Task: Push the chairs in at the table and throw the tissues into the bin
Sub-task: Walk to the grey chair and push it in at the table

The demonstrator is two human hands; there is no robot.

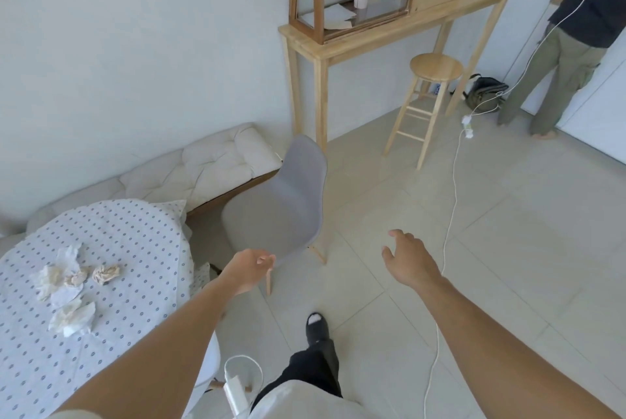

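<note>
A grey chair (288,202) with wooden legs stands pulled out from the table (142,249), its seat turned toward the table's far right corner. The table wears a white dotted cloth, and several crumpled tissues (71,286) lie on its left part. My left hand (247,268) reaches forward just short of the chair seat's front edge, fingers loosely apart, holding nothing. My right hand (408,257) hovers over the floor to the right of the chair, fingers spread and empty. No bin is in view.
A cushioned bench (210,164) runs along the wall behind the table. A tall wooden console (389,26) with a glass cabinet and a stool (430,93) stand at the back. A white cable (450,202) trails across the tiled floor. A person (576,46) stands at the far right.
</note>
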